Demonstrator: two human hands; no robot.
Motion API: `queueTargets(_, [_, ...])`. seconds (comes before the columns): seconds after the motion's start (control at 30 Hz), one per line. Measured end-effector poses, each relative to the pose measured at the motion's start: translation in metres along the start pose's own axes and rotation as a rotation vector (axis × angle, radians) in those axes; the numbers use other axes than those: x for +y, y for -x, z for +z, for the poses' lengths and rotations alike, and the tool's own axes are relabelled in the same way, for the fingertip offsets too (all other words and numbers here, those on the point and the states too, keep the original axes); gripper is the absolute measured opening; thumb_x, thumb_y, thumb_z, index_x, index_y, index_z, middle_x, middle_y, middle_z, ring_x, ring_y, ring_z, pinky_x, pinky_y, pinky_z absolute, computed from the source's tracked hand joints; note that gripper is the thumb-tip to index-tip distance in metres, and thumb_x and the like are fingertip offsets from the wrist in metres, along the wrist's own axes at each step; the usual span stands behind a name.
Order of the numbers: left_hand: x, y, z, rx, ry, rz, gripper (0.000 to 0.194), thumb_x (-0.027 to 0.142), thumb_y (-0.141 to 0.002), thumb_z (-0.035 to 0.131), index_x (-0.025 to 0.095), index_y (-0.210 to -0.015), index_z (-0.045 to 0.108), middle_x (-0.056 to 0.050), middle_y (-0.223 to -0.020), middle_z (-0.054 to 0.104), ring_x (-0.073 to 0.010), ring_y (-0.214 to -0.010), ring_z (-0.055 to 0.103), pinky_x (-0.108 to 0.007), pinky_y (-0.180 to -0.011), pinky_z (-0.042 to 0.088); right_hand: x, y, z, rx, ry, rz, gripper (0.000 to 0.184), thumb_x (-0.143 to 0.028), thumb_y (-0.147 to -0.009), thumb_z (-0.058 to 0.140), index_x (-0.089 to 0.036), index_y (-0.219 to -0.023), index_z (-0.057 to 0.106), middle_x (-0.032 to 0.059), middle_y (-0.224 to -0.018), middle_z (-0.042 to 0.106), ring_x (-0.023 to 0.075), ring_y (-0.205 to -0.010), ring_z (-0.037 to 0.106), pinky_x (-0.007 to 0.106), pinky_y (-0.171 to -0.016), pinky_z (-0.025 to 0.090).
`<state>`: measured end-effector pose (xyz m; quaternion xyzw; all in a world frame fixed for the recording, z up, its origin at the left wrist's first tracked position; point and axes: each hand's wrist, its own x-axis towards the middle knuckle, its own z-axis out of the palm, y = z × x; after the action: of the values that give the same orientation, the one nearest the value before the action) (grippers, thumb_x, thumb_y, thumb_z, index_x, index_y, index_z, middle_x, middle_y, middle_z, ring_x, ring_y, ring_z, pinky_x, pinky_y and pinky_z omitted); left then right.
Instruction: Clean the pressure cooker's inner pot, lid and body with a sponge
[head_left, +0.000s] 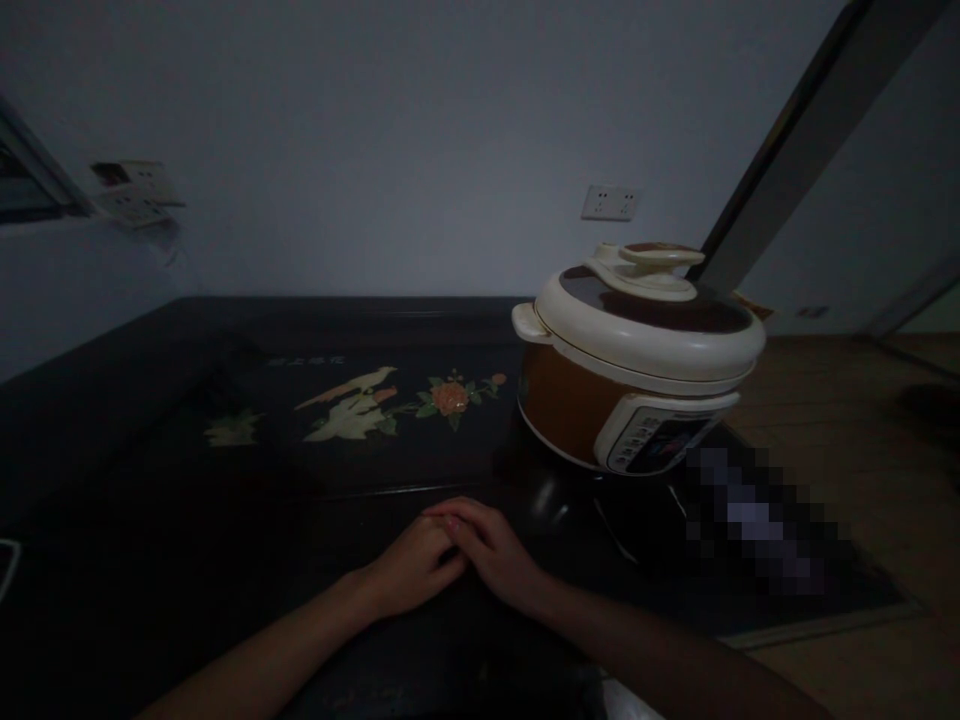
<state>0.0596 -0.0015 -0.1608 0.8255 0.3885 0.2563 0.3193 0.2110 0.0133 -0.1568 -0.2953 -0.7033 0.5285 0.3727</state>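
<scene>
My left hand and my right hand rest together on the dark lacquered table top, near its front edge. The fingers of the right hand lie flat over the curled fingers of the left. Neither hand holds anything that I can see. An electric pressure cooker with a cream lid, brown body and a front control panel stands just behind and to the right of my hands, apart from them.
A painted bird and flower design decorates the table. A wall socket sits behind the cooker, and more sockets are at the left. A dark slanted bar rises at the right. Wooden floor lies to the right.
</scene>
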Motion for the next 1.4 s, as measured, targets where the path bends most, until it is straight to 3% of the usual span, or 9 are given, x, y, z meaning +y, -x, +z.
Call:
queueTargets(0.93, [-0.0022,-0.0005,0.0017,0.010,0.020,0.045,0.029,0.009,-0.080,0.049,0.015,-0.103,0.067,-0.009,-0.104,0.072,-0.0190,-0.097,0.066,-0.033,-0.088,0.050,-0.0030,-0.0004,0.0004,0.013,-0.007,0.010,0.031,-0.039,-0.094,0.047,-0.020,-0.103,0.068,0.0063,-0.102,0.070,0.0185,-0.098,0.064,0.032,-0.088,0.046])
queueTargets(1.4, [0.0014,-0.0021,0.0003,0.003,0.051,0.027,0.033,0.007,-0.078,0.049,0.018,-0.104,0.067,-0.007,-0.106,0.072,-0.0181,-0.098,0.065,-0.032,-0.089,0.049,0.0001,0.0005,0.0005,0.022,0.004,0.005,0.035,-0.045,-0.094,0.045,-0.021,-0.104,0.068,0.0064,-0.102,0.070,0.0181,-0.098,0.064,0.032,-0.089,0.046])
